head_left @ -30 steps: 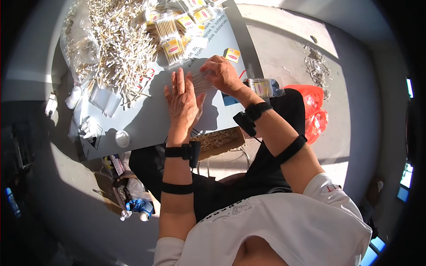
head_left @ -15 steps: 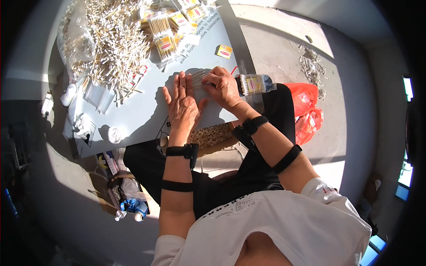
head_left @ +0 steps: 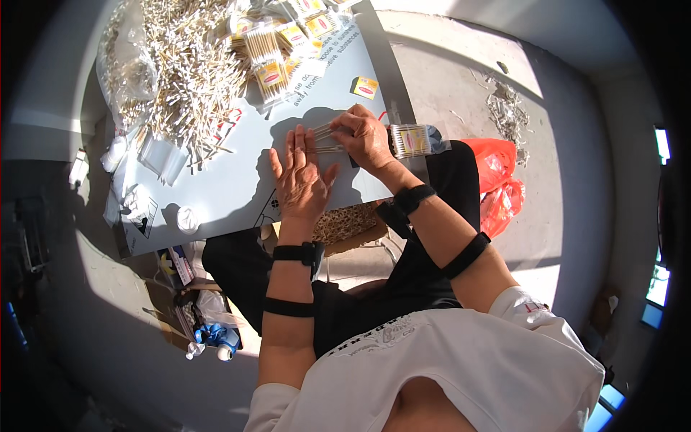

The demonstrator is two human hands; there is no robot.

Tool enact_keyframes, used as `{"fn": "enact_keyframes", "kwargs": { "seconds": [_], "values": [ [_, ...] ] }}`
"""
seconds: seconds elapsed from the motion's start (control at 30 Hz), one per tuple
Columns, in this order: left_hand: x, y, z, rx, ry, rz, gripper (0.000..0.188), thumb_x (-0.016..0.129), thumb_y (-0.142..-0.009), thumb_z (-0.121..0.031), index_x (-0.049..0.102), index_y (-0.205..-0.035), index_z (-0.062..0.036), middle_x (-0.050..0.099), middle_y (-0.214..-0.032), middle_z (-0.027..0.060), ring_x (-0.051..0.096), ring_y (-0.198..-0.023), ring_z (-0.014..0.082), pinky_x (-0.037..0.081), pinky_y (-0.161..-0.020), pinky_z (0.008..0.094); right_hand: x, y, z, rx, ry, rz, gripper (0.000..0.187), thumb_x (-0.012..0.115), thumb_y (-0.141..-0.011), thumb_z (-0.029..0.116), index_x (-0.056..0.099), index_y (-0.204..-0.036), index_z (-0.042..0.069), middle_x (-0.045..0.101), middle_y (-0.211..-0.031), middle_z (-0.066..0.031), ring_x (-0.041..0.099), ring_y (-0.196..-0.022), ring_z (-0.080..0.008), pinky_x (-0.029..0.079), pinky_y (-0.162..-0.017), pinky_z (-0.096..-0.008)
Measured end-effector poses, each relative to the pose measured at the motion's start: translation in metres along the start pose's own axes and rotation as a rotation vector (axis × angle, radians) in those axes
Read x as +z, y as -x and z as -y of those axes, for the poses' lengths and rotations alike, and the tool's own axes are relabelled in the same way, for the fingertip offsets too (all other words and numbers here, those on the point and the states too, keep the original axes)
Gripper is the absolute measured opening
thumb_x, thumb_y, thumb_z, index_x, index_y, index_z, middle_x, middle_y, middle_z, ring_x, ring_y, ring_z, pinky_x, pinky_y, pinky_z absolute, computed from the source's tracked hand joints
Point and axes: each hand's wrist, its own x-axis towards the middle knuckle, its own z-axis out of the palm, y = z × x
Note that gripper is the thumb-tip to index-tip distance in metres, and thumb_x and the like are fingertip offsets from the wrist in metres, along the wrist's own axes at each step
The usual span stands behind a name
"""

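Observation:
My left hand (head_left: 301,189) lies flat on the grey tabletop, its fingers stretched out and the tips against the ends of a few cotton swabs (head_left: 328,150). At the other ends of these swabs is my right hand (head_left: 367,142), with thumb and fingers pinched together on them. The pinch itself is partly hidden by the fingers. Just right of that hand, a clear packet of cotton swabs with a yellow label (head_left: 410,141) rests at the table's right edge. A small yellow card (head_left: 366,87) lies farther back.
A big heap of loose cotton swabs (head_left: 180,79) covers the table's far left, beside filled packets (head_left: 266,57). Empty clear bags (head_left: 163,158) and a small white round item (head_left: 187,219) lie near the left edge. Red plastic bags (head_left: 500,191) stand on the floor at right.
My left hand has shifted slightly right and toward me. My right hand stays near the same place, its fingers drawn a little closer over the swabs.

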Motion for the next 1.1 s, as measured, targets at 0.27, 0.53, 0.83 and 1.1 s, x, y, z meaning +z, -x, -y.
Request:
{"fn": "enact_keyframes", "kwargs": {
  "seconds": [0.27,0.53,0.83,1.1],
  "values": [
    [0.002,-0.001,0.003,-0.002,0.007,0.018,0.077,0.050,-0.092,-0.050,0.025,-0.149,-0.0052,0.026,-0.154,0.0115,0.021,-0.144,0.0267,0.010,-0.115,0.0540,0.006,0.003,0.004,-0.095,0.126,-0.039,0.007,0.069,-0.072,0.015,0.070,-0.079,0.014,0.059,-0.084,-0.0040,0.060,-0.090,-0.0258,0.051,-0.075,-0.0378],
    [0.004,0.000,0.002,0.001,-0.005,-0.007,0.077,0.053,-0.091,-0.050,0.026,-0.148,-0.0061,0.027,-0.154,0.0114,0.022,-0.143,0.0268,0.011,-0.115,0.0545,0.001,0.000,0.002,-0.107,0.126,0.020,0.006,0.070,-0.071,0.016,0.069,-0.077,0.014,0.060,-0.083,-0.0046,0.060,-0.091,-0.0268,0.051,-0.076,-0.0383],
    [-0.002,0.000,-0.001,-0.002,0.046,-0.030,0.075,0.059,-0.089,-0.044,0.030,-0.146,-0.0054,0.031,-0.152,0.0124,0.025,-0.143,0.0277,0.013,-0.115,0.0548,-0.001,-0.002,0.001,-0.089,0.111,0.064,0.008,0.072,-0.070,0.015,0.068,-0.075,0.011,0.059,-0.080,-0.0056,0.059,-0.088,-0.0262,0.049,-0.078,-0.0368],
    [-0.001,0.001,0.000,-0.006,0.067,-0.053,0.074,0.060,-0.089,-0.043,0.031,-0.145,-0.0041,0.031,-0.151,0.0132,0.027,-0.142,0.0280,0.015,-0.115,0.0537,0.000,-0.005,0.007,0.090,-0.007,0.013,0.026,0.073,-0.074,0.018,0.068,-0.099,0.013,0.060,-0.097,-0.0075,0.063,-0.092,-0.0278,0.051,-0.079,-0.0376]
  ]
}}
